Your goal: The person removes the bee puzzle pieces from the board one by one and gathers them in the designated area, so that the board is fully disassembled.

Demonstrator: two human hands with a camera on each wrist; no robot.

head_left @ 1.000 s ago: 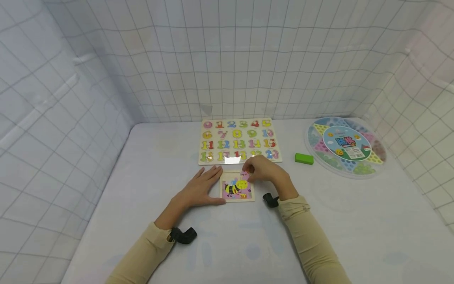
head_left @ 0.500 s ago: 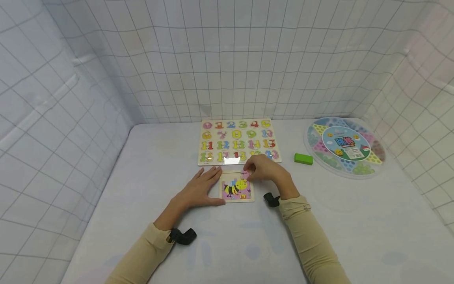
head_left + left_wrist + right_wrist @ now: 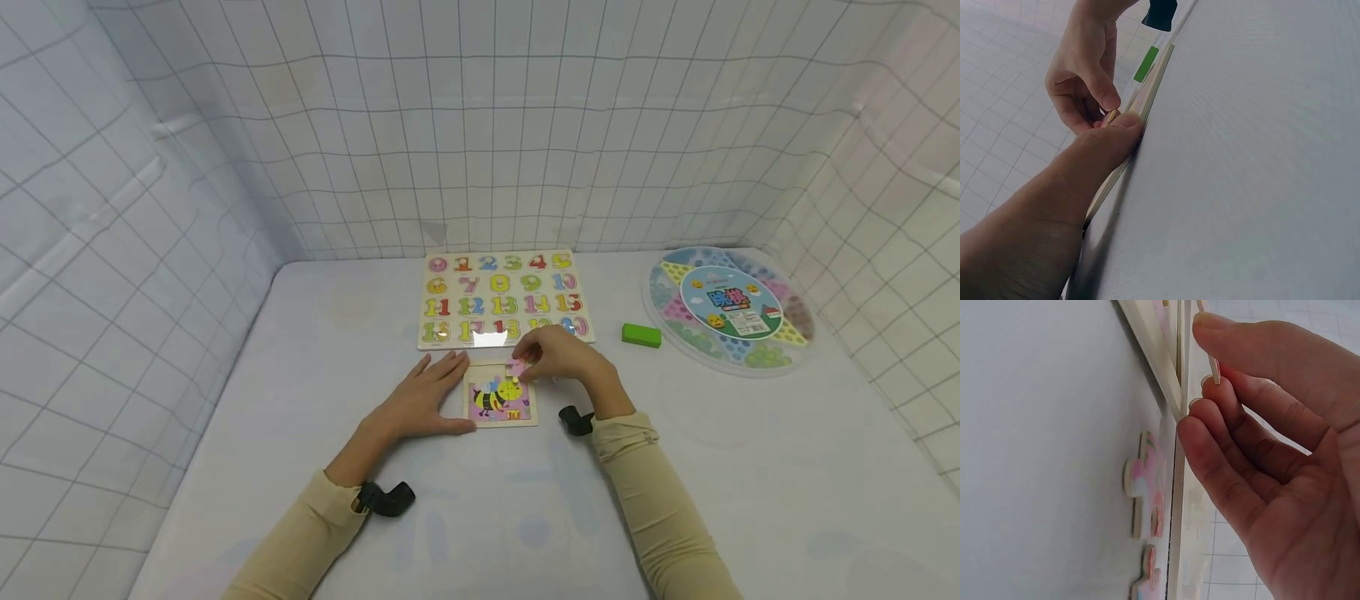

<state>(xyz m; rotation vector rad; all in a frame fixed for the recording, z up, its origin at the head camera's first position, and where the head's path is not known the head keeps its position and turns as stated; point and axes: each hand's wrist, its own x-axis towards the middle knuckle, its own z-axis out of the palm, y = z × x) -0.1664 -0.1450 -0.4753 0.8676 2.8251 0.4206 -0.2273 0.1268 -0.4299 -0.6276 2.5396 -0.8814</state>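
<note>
In the head view, a small wooden frame [image 3: 501,424] holds a bee picture [image 3: 491,400] made of puzzle pieces. My left hand [image 3: 423,402] lies with fingers spread around its left side, thumb at the near corner and fingertips at the far one. Over the frame's upper right part, my right hand [image 3: 561,354] pinches a pink piece [image 3: 515,367] between thumb and fingers. The left wrist view shows this piece [image 3: 1109,118] tilted above the frame, near the left thumb. In the right wrist view its thin edge [image 3: 1215,370] shows between the fingertips.
A number board [image 3: 501,283] lies behind the frame. Farther right are a green block [image 3: 641,336] and a round patterned game board [image 3: 731,304]. Two loose pieces, one pink [image 3: 1146,487] and one partly cut off [image 3: 1147,578], lie beside the frame in the right wrist view.
The pinched pink piece has shifted slightly left over the frame, and its tilt differs a little. My left hand stays in place.
</note>
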